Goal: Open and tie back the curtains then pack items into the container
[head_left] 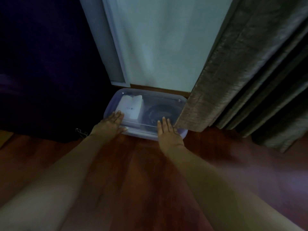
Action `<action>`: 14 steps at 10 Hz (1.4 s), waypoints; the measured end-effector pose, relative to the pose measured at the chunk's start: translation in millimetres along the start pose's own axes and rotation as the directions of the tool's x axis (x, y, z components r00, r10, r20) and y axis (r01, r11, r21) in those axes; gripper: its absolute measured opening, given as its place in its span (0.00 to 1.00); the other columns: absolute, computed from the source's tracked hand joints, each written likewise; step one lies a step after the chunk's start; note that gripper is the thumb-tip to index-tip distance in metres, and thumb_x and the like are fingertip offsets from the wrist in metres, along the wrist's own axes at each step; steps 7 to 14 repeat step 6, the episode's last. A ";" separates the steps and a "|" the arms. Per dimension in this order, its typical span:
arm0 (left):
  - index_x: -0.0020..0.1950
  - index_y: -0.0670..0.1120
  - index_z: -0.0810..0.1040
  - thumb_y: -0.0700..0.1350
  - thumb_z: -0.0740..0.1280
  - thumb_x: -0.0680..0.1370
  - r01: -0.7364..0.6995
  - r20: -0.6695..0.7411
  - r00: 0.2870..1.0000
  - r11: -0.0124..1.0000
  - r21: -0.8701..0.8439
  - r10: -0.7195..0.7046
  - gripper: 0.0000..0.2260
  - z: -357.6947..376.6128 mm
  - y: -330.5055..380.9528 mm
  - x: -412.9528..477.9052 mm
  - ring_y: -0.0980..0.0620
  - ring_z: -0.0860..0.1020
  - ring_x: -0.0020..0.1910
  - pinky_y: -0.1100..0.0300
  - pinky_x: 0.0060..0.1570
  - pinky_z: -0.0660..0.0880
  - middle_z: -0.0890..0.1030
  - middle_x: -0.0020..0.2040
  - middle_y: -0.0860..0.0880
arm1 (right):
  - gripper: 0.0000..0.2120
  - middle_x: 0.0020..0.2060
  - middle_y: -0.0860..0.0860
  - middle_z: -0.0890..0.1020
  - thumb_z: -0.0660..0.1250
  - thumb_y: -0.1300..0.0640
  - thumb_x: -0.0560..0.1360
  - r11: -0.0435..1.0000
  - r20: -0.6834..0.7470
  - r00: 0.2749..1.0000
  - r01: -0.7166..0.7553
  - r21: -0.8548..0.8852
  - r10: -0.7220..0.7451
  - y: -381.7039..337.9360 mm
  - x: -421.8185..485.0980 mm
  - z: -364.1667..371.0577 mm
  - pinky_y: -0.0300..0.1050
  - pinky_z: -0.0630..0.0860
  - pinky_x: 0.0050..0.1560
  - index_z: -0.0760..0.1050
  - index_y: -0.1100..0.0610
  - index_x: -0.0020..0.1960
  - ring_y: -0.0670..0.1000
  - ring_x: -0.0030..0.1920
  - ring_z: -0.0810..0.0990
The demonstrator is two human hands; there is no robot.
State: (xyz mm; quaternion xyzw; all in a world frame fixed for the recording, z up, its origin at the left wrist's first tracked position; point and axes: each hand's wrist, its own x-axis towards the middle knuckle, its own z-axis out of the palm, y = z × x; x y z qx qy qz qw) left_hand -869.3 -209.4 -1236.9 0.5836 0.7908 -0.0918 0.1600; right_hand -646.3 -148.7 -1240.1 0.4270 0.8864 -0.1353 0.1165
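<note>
- I see the container (pixel 141 135) on the floor (pixel 133 172), at the floor's far edge against the baseboard under the pale wall (pixel 158 47).
- Its clear lid (pixel 160 100) is on. Through it I make out a white box (pixel 131 105) at the left end and a dark coil (pixel 160 111) at the right end.
- My left grip (pixel 110 124) lies flat on the lid's near left corner, fingers straight and apart, clamping nothing.
- My right grip (pixel 167 132) lies flat on the near right part of the lid, fingers straight and close together, holding nothing.
- The grey curtain (pixel 233 72) hangs at the right, and its lower hem overlaps the container's right end.
- A dark fabric mass (pixel 41 72) fills the left, with a small metal clip (pixel 81 131) at its lower edge.
</note>
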 end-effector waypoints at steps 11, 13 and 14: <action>0.78 0.43 0.46 0.51 0.46 0.83 0.055 -0.033 0.998 0.999 0.004 -0.054 0.24 -134.6 73.3 -90.6 0.49 0.45 0.77 0.52 0.74 0.48 0.46 0.79 0.46 | 0.29 0.76 0.58 0.40 0.49 0.56 0.82 0.925 0.030 0.963 0.250 0.285 -0.269 -32.6 -80.5 -156.9 0.48 0.41 0.75 0.36 0.64 0.75 0.55 0.76 0.40; 0.78 0.43 0.46 0.51 0.46 0.83 0.055 -0.033 0.998 0.999 0.004 -0.054 0.24 -134.6 73.3 -90.6 0.49 0.45 0.77 0.52 0.74 0.48 0.46 0.79 0.46 | 0.29 0.76 0.58 0.40 0.49 0.56 0.82 0.925 0.030 0.963 0.250 0.285 -0.269 -32.6 -80.5 -156.9 0.48 0.41 0.75 0.36 0.64 0.75 0.55 0.76 0.40; 0.78 0.43 0.46 0.51 0.46 0.83 0.055 -0.033 0.998 0.999 0.004 -0.054 0.24 -134.6 73.3 -90.6 0.49 0.45 0.77 0.52 0.74 0.48 0.46 0.79 0.46 | 0.29 0.76 0.58 0.40 0.49 0.56 0.82 0.925 0.030 0.963 0.250 0.285 -0.269 -32.6 -80.5 -156.9 0.48 0.41 0.75 0.36 0.64 0.75 0.55 0.76 0.40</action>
